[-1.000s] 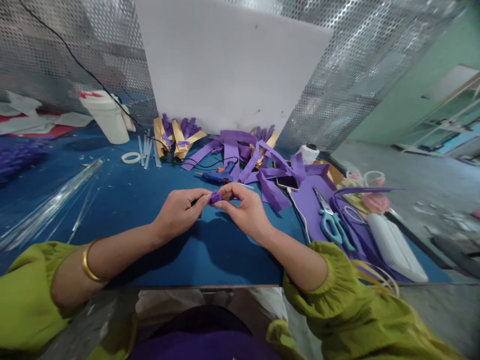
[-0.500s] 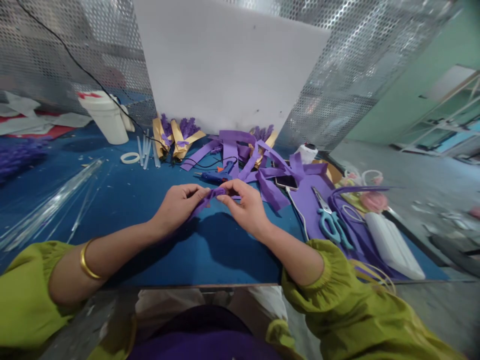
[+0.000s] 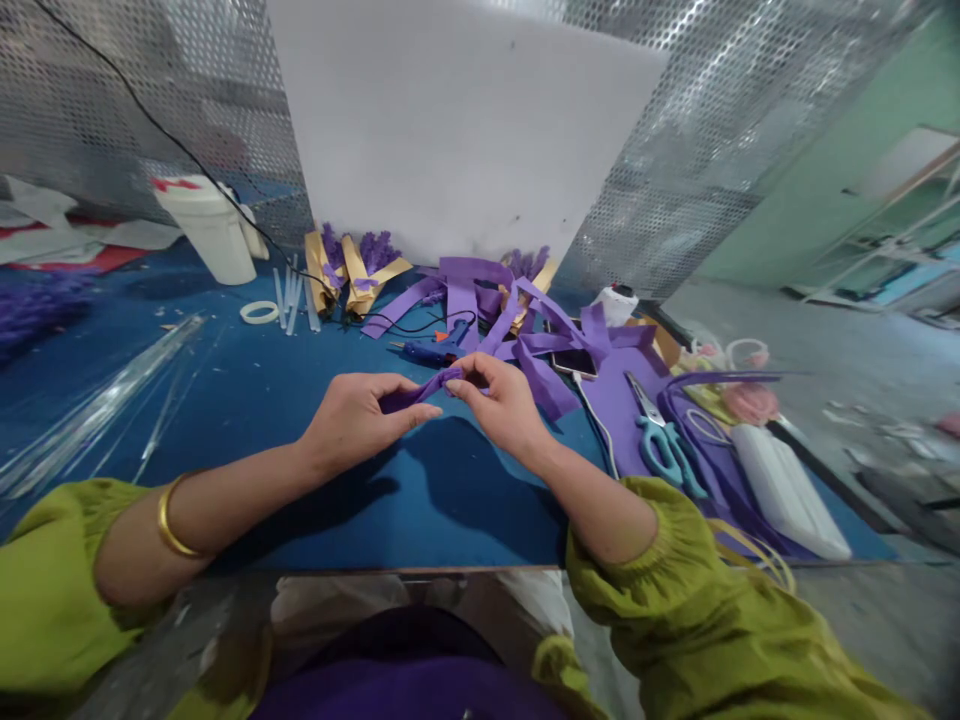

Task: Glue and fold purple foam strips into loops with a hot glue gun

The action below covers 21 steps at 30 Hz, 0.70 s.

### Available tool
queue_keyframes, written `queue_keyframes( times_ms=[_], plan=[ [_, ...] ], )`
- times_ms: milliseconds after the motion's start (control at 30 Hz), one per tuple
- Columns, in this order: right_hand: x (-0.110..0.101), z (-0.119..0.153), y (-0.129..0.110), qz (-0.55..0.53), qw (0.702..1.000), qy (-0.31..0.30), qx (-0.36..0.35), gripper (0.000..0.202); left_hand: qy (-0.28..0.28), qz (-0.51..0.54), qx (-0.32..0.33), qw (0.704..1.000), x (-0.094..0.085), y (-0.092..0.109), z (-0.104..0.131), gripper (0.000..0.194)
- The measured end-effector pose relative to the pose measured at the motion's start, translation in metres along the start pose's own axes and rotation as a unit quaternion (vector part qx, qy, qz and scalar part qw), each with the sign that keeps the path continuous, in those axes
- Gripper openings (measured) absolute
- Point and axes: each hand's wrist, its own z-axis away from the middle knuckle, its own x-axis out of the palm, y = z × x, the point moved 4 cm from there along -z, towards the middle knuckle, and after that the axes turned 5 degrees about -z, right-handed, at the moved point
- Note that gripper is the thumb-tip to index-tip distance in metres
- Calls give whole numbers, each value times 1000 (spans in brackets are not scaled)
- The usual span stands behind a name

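Our right hand (image 3: 499, 408) pinches the bunched strip (image 3: 433, 385) above the table (image 3: 465, 520); whether our left hand's (image 3: 358, 418) grip is firm, we cannot tell. We seem to be gathering it; another fold would call for steady tension.

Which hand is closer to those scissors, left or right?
Right. The right hand is left of the scissors, with the white cable between them; the left hand is farther left, on the right hand's far side.
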Motion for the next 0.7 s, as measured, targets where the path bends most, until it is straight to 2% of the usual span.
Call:
queue_keyframes(
  times_ms=[167,333,400,500,567,700],
  plan=[
    [-1,1,-3,0,1000,11,-17,7,28,-17,14,999,-1,2,0,25],
    [-1,4,-8,0,999,20,-44,5,40,-47,5,998,0,-6,-3,28],
    [3,6,-11,-8,997,-11,-77,5,47,-61,-9,997,0,-10,-4,30],
    [14,10,-14,-32,987,-97,-120,4,49,-53,-6,997,1,-10,-4,31],
    [19,11,-13,-48,984,-122,-117,3,41,-33,7,999,2,-7,-3,31],
    [17,11,-11,-74,992,-75,-64,5,18,5,16,1000,2,-1,-2,31]
  ],
)
